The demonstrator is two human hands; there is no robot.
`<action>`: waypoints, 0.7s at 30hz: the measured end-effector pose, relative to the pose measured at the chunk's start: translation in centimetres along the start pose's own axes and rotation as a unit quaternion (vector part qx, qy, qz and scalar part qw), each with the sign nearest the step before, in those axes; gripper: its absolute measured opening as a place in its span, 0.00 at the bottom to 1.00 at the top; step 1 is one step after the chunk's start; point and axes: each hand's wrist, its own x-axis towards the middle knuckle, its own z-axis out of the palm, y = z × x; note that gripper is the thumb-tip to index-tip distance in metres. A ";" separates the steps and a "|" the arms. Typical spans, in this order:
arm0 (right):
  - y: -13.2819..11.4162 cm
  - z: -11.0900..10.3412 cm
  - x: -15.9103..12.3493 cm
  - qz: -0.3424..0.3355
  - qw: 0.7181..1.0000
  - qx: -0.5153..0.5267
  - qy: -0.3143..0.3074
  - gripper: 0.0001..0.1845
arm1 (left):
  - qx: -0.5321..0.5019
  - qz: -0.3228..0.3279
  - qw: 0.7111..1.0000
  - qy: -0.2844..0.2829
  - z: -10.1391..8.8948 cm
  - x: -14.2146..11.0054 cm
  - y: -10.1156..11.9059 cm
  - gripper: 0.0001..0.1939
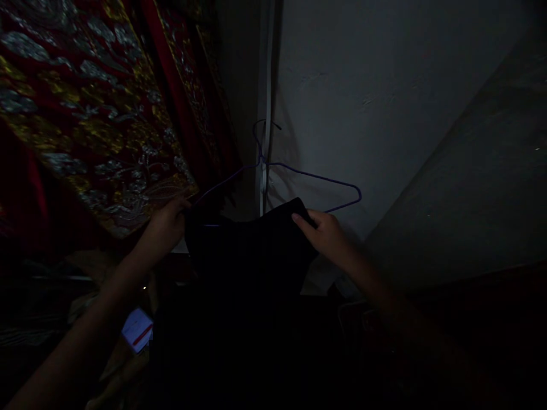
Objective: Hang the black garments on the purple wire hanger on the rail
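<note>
A black garment (252,256) hangs down between my two hands, too dark to tell its exact kind. On its left upper edge my left hand (168,221) is closed, gripping the cloth beside the hanger's left arm. My right hand (320,230) pinches the right upper edge, thumb on the near side. A thin purple clothes hanger (316,174) is behind and above the garment. Its left end goes into the cloth near my left hand, while its right end sticks out bare above my right hand. The hook is up by a pale vertical strip on the wall.
Red cloth with gold and silver embroidery (98,114) hangs at the left. A pale wall (363,85) stands behind, with a vertical strip (268,74) running down it. Below left, a lit phone-like screen (137,329) glows. The lower part is very dark.
</note>
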 end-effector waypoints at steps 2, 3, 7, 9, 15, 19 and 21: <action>0.3 -0.1 0.3 -0.013 1.000 -0.017 0.015 0.23 | 0.014 -0.003 1.000 -0.007 -0.5 -0.7 0.4 0.17; 0.4 -0.2 0.5 -0.015 0.999 -0.022 0.022 0.23 | 0.021 -0.004 1.000 -0.013 -0.8 -1.2 0.7 0.17; 0.8 0.2 0.8 0.006 1.000 -0.013 0.017 0.24 | 0.055 -0.040 0.998 0.003 -2.5 -2.6 2.5 0.17; 0.7 0.5 0.9 0.012 1.000 -0.004 0.016 0.24 | 0.057 -0.051 0.997 0.031 -3.4 -2.8 3.4 0.18; 0.7 0.1 1.6 0.001 0.999 -0.009 0.037 0.23 | 0.035 -0.020 0.999 0.016 -6.2 -4.3 4.8 0.17; 1.5 0.3 1.7 0.006 0.999 -0.003 0.044 0.23 | 0.036 -0.045 0.998 0.009 -8.4 -5.9 5.4 0.16; 1.6 0.8 1.4 0.014 0.999 0.016 0.042 0.24 | 0.046 -0.034 0.998 0.022 -8.8 -5.4 5.7 0.16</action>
